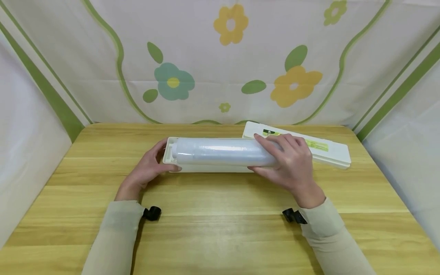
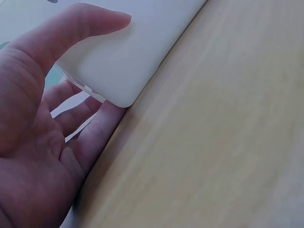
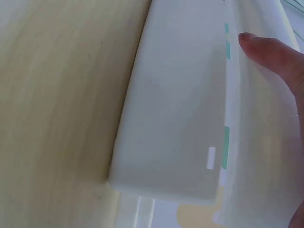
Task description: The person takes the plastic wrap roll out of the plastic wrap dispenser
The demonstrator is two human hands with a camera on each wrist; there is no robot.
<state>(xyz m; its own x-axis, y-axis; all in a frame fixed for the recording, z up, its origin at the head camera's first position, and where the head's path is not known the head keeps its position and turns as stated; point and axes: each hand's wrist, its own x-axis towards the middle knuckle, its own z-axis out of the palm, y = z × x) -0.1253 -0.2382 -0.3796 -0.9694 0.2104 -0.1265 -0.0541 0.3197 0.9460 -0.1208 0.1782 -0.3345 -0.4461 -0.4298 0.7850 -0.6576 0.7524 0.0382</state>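
Observation:
A long white box (image 1: 213, 168) lies lengthwise across the table, with a roll of plastic wrap (image 1: 220, 151) over its open top. My left hand (image 1: 149, 168) holds the box's left end, thumb on the front wall and fingers around the end in the left wrist view. With my right hand (image 1: 292, 164) I grip the roll near its right end, thumb at the front and fingers over the top. In the right wrist view, a narrow gap shows between the roll (image 3: 261, 142) and the box's upper edge (image 3: 216, 109). The roll's left end overlaps the box's left end.
Behind my right hand, a white lid (image 1: 330, 152) with a green and yellow label lies at an angle on the wooden table (image 1: 220, 229). A flowered cloth (image 1: 206, 49) hangs behind the table's back edge, and pale cloth walls stand at both sides.

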